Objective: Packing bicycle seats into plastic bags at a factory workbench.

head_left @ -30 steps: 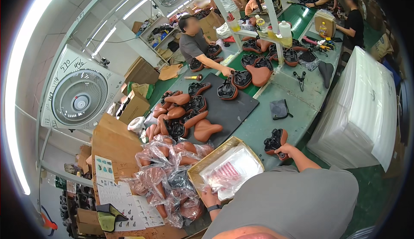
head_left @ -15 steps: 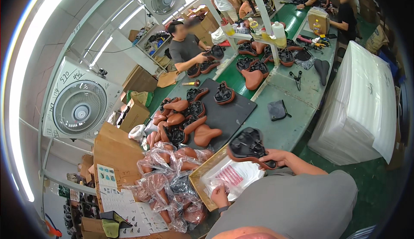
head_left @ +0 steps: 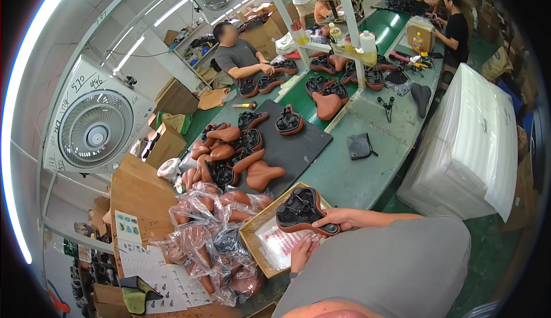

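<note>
My right hand is closed on the nose end of a brown bicycle saddle, whose black underside faces up. The saddle hangs over a shallow cardboard box. Inside the box lies a stack of clear plastic bags with red print. Just below the saddle, my left hand has its fingers closed at the edge of a bag; the fingertips are partly hidden. Left of the box, several brown saddles wrapped in clear plastic are heaped up.
Unwrapped saddles are piled beside a black mat. A small dark pouch lies on the green table. White wrapped stacks stand at the right. Across the bench, a person has hands at another saddle.
My right hand has brought the saddle left and down over the box, closer to my left hand. The person across has lowered a saddle to the bench. The view has shifted slightly.
</note>
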A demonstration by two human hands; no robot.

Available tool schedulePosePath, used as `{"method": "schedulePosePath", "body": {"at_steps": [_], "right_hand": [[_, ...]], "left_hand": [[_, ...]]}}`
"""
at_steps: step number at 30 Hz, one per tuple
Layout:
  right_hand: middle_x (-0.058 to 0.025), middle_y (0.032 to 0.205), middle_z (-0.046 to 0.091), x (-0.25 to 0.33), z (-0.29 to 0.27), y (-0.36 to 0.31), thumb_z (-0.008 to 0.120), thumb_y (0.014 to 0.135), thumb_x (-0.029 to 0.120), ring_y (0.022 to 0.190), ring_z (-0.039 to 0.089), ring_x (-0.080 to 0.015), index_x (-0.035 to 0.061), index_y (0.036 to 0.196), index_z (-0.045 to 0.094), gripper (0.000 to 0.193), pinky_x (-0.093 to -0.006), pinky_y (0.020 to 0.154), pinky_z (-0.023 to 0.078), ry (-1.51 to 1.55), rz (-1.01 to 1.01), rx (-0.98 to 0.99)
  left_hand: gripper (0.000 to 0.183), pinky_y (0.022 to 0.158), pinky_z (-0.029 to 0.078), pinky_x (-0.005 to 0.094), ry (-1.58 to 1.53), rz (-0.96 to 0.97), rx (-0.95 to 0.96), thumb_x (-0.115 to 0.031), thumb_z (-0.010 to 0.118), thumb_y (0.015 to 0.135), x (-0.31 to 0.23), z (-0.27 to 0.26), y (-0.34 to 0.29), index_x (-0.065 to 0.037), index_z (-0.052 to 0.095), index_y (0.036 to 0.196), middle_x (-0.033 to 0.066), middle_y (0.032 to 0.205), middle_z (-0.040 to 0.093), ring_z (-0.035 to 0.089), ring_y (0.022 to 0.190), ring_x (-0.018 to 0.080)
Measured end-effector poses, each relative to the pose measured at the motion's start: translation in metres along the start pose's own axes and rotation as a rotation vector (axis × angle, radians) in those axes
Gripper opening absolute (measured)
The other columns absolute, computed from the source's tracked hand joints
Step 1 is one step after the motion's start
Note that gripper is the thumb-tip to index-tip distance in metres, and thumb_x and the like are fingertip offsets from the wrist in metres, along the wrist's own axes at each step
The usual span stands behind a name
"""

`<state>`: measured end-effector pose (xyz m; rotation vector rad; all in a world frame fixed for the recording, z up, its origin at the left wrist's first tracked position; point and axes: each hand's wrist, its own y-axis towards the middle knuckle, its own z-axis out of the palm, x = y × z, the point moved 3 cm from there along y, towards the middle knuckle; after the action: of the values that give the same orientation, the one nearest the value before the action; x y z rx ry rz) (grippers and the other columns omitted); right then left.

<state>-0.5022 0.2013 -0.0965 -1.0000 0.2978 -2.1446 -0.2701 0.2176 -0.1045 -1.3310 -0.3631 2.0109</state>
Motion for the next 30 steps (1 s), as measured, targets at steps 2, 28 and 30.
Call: {"method": "schedulePosePath", "body": {"at_steps": [2, 28, 30], "right_hand": [[-0.0109, 0.110, 0.073, 0.010, 0.019, -0.014, 0.081, 0.102, 0.020, 0.092, 0.078, -0.0213, 0.0047, 0.140, 0.058, 0.047, -0.0340, 0.075, 0.069, 0.012, 0.021, 0.007], [-0.0131, 0.124, 0.073, 0.071, 0.033, 0.092, 0.083, 0.090, -0.002, 0.106, 0.073, -0.0247, 0.0039, 0.172, 0.030, 0.098, -0.0365, 0.089, 0.061, -0.613, -0.459, -0.331], [-0.0097, 0.125, 0.070, 0.073, 0.017, 0.120, 0.082, 0.092, 0.000, 0.105, 0.071, -0.0213, 0.0027, 0.166, 0.036, 0.087, -0.0352, 0.091, 0.060, -0.103, -0.065, -0.180]], "left_hand": [[0.026, 0.106, 0.063, 0.0394, -0.105, 0.023, -0.029, -0.012, 0.066, 0.112, 0.012, -0.031, 0.009, 0.004, 0.067, 0.132, 0.0125, 0.121, 0.076, 0.076, 0.111, 0.0227], [0.021, 0.071, 0.052, 0.0345, 0.668, 0.852, 0.181, -0.017, 0.072, 0.107, -0.170, 0.016, -0.027, 0.000, 0.080, 0.098, 0.0059, 0.084, 0.072, 0.065, 0.077, 0.0127], [0.025, 0.078, 0.056, 0.0346, 0.376, 0.551, -0.017, -0.026, 0.078, 0.104, -0.144, -0.038, 0.004, -0.001, 0.081, 0.107, 0.0061, 0.100, 0.078, 0.070, 0.092, 0.0132]]}}
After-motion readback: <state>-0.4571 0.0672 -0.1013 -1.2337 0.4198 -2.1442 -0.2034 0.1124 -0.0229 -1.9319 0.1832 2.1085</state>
